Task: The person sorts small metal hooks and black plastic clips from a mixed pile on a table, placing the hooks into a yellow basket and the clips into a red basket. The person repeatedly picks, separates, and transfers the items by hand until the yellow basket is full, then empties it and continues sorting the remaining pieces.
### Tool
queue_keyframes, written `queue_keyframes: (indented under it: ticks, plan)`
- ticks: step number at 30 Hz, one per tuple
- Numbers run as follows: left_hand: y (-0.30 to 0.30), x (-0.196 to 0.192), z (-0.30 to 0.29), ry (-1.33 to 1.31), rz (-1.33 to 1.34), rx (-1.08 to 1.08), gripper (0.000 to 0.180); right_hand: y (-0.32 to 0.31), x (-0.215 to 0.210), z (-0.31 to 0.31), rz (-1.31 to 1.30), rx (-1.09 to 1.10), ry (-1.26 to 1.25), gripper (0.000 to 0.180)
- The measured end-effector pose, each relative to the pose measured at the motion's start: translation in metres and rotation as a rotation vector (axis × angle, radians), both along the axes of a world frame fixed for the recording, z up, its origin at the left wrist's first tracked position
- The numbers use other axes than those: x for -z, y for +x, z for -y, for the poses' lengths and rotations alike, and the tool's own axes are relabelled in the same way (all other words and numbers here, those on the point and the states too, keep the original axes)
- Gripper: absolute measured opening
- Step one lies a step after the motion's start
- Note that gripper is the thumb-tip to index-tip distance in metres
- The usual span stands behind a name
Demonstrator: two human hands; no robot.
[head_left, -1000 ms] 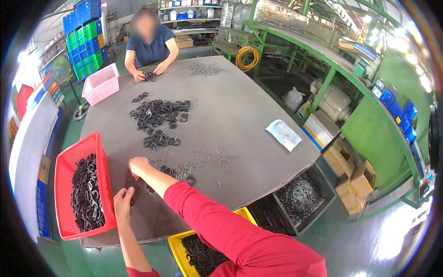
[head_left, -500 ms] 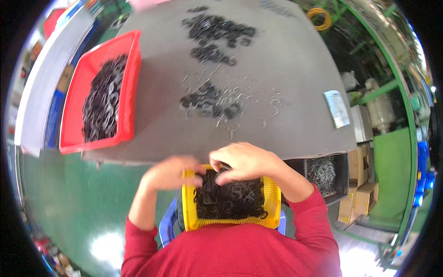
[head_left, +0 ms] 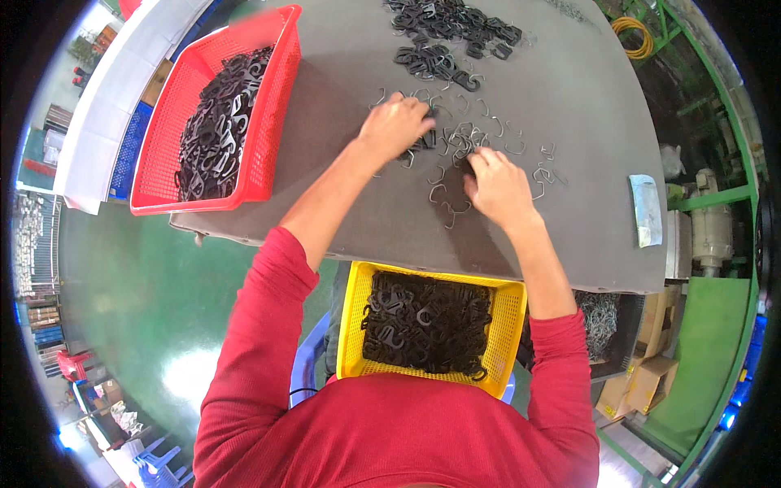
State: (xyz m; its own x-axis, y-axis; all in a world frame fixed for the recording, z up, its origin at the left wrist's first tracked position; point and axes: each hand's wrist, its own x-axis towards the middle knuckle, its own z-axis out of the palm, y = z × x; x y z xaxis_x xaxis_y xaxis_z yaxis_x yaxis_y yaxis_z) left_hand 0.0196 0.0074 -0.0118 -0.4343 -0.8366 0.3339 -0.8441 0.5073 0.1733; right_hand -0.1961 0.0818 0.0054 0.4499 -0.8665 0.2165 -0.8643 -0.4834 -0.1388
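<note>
My left hand reaches over a small group of black plastic hooks on the grey table, its fingers apart and partly covering them. Beside it, my right hand has its fingertips at the edge of a cluster of bent metal wire hooks, thumb and fingers apart. Nothing shows in either hand. A yellow basket full of black plastic hooks rests in front of my body, below the table edge.
At the left of the table stands a red basket heaped with black hooks. Further black hooks lie at the far side. A light blue packet is near the right edge. Under the table's right side is a dark bin of metal pieces.
Both hands have left the yellow basket and moved forward onto the table, to the hooks there. The dark item that was in my right hand no longer shows. The view has shifted.
</note>
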Motion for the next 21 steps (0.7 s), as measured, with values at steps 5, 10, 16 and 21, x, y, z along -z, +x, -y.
queue_keyframes:
  ticks: [5, 10, 16, 21]
  plan:
    - [0.012, -0.027, 0.025, -0.121, -0.431, -0.035, 0.021, -0.043, -0.002, 0.035, 0.67, 0.224, 0.012, 0.017]
    - [0.035, -0.027, 0.022, 0.423, -1.05, -0.176, 0.026, -0.049, -0.006, 0.075, 1.534, 0.284, 0.874, 0.022]
    - [0.078, -0.028, 0.018, 0.92, -1.74, -0.175, 0.022, 0.043, -0.005, 0.114, 0.726, 0.333, 0.719, 0.042]
    - [0.044, -0.032, -0.009, 0.429, -0.222, -0.526, 0.054, 0.081, 0.001, 0.12, 0.27, 0.302, 0.416, 0.048]
